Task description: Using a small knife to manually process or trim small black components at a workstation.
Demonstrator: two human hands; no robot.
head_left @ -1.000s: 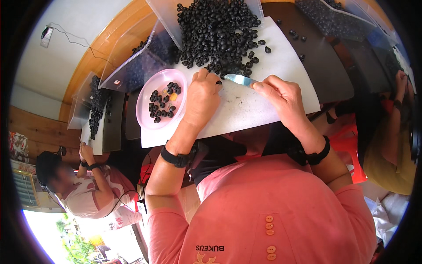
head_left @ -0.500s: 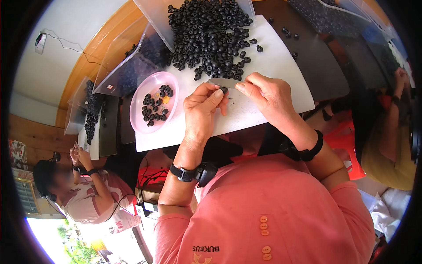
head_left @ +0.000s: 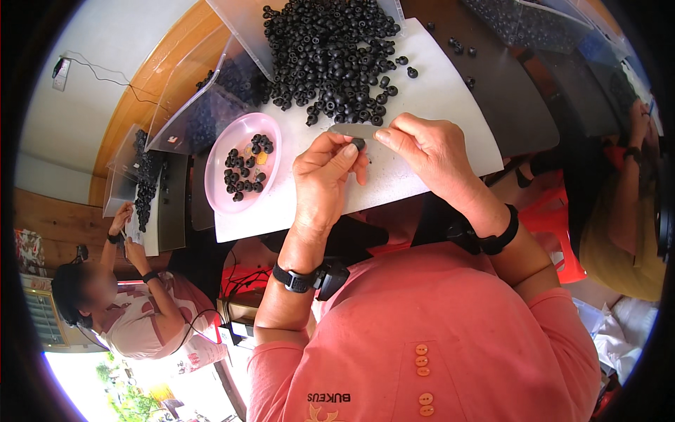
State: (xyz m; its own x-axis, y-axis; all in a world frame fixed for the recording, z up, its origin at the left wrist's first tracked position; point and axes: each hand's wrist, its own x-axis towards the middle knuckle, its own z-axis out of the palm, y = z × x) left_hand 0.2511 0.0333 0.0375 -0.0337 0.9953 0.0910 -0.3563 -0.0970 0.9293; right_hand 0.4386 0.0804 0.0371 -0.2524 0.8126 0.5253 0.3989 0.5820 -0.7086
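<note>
My left hand [head_left: 322, 172] pinches a small black rubbery part [head_left: 358, 143] between thumb and fingers, above the white work surface [head_left: 415, 91]. In my right hand [head_left: 437, 149], thumb and forefinger grip one end of a thin flat grey blade [head_left: 354, 131]. The blade lies across just beyond the black part, close to the left fingertips; whether it touches the part I cannot tell. Beyond both hands spreads a big heap of black rounded parts [head_left: 330, 56], many with a hole. A pink oval dish [head_left: 216, 193] left of my left hand holds several similar parts and small yellowish pieces.
The heap spills from a clear plastic bin [head_left: 242, 32]. Another clear bin [head_left: 184, 105] stands left of it. Loose parts lie on the dark table [head_left: 506, 105] at right. A co-worker [head_left: 148, 302] sits at far left, another [head_left: 622, 239] at right, near a red stool [head_left: 552, 228].
My hands keep almost the same pose, with the part and the blade still held. The co-worker on the left has moved their hands apart. The view has shifted slightly.
</note>
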